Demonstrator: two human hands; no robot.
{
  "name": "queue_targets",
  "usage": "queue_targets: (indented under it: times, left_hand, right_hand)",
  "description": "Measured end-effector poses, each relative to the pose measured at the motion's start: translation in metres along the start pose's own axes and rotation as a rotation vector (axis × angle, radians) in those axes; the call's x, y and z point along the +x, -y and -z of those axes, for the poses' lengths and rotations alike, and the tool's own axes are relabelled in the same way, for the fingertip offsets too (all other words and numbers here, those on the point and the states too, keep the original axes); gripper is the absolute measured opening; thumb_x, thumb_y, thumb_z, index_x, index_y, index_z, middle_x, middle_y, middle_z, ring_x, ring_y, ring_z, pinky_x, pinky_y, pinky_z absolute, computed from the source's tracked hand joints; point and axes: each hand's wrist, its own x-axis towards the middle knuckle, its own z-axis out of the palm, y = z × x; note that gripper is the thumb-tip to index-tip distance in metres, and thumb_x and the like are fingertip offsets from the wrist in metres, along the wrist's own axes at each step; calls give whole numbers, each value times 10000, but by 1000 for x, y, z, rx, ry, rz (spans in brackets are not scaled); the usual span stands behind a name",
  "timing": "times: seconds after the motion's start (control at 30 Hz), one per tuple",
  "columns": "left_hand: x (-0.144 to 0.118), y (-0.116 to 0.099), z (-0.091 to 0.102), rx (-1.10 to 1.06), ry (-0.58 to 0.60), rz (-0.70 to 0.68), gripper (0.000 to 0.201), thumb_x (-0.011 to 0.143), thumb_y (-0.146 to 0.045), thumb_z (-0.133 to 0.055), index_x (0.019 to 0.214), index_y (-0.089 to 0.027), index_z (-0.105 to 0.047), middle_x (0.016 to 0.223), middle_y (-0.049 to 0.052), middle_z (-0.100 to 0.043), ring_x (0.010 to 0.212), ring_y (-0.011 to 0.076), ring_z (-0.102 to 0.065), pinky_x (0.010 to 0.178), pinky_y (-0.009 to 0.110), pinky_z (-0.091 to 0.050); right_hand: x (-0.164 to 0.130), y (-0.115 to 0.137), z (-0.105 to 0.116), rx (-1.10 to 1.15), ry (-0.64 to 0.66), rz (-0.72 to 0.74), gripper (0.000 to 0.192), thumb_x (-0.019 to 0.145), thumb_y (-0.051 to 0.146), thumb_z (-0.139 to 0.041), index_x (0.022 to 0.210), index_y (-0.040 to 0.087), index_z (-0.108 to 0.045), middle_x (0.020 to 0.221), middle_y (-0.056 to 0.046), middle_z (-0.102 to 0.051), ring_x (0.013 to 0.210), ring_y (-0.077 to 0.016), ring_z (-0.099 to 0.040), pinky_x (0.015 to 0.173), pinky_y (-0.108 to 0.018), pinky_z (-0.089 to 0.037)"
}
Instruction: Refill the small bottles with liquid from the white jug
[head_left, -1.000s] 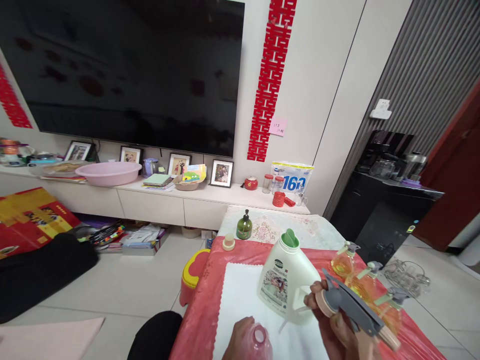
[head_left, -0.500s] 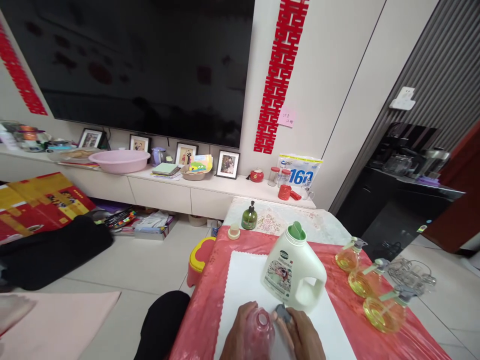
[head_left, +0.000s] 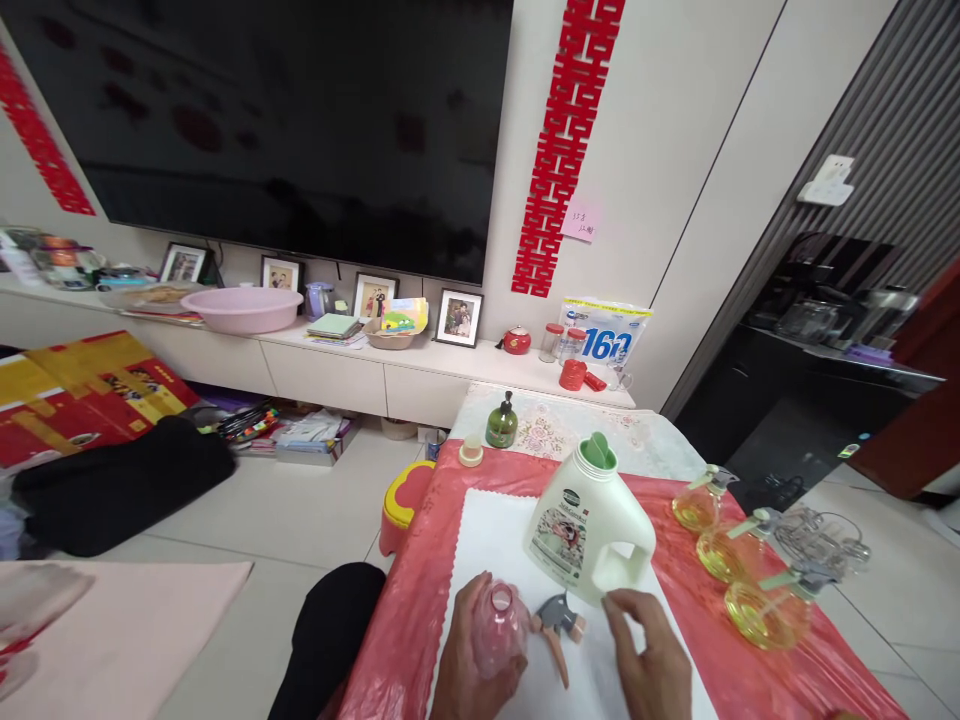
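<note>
My left hand (head_left: 469,665) grips a small pink bottle (head_left: 501,625) with an open neck, standing on a white cloth (head_left: 487,535) at the near table edge. A grey spray head (head_left: 561,618) with a tan collar lies on the cloth just right of the bottle. Beside the spray head hovers my right hand (head_left: 651,655), fingers apart and empty, its fingertips close to a white detergent jug (head_left: 589,520) with a green cap.
Three round spray bottles of yellow liquid (head_left: 724,545) line the table's right side on the red tablecloth (head_left: 420,600). A green pump bottle (head_left: 501,422) and a small cap (head_left: 471,452) sit at the far end. A yellow-red stool (head_left: 401,505) stands on the floor left of the table.
My right hand lowered the grey spray head from the air to the pink bottle, then let it go; it now lies on the cloth. The view shifted slightly.
</note>
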Motion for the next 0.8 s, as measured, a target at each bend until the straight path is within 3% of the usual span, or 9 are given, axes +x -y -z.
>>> queue_targets:
  times: [0.13,0.27,0.4,0.5,0.67,0.8]
  left_hand:
    - [0,14,-1,147,65,-70,747,667,-335,-730,1358,-240,-464,1393,129,-611,1352,367,-554,1181,527,-434]
    - [0,19,-1,206,61,-156,725,732,-387,-711,1381,-238,-422,1370,153,-600,1316,375,-585,1143,564,-471]
    - [4,21,6,235,126,-226,735,730,-333,-738,1392,-270,-426,1351,153,-614,1278,380,-624,1076,548,-553]
    - [6,22,7,258,125,-249,749,731,-299,-741,1398,-284,-400,1351,158,-613,1265,383,-632,1060,559,-566]
    - [6,28,-2,265,99,-233,764,706,-308,-734,1386,-256,-388,1351,169,-608,1271,395,-624,1074,575,-545]
    - [7,32,-4,256,82,-192,798,644,-355,-751,1367,-233,-437,1341,172,-620,1251,412,-635,1064,576,-547]
  right_hand:
    - [35,15,28,10,-125,-86,607,833,696,-599,1165,192,-662,1180,-103,-661,1009,-263,-632,837,-369,-519]
    - [70,19,34,69,-31,-139,729,727,697,-629,1224,164,-642,1261,-118,-643,1112,-296,-616,973,-436,-497]
    - [92,13,25,117,96,-222,597,626,590,-688,1030,151,-699,991,-91,-718,876,-286,-649,800,-413,-516]
    - [100,6,12,199,116,-260,513,611,535,-697,957,156,-687,874,-64,-711,780,-235,-631,716,-359,-507]
    - [99,2,-5,314,7,-315,486,667,551,-717,938,153,-652,804,-28,-671,685,-152,-589,645,-287,-492]
    - [98,9,8,332,-124,-310,511,550,498,-736,907,136,-680,749,-29,-679,662,-185,-573,592,-286,-476]
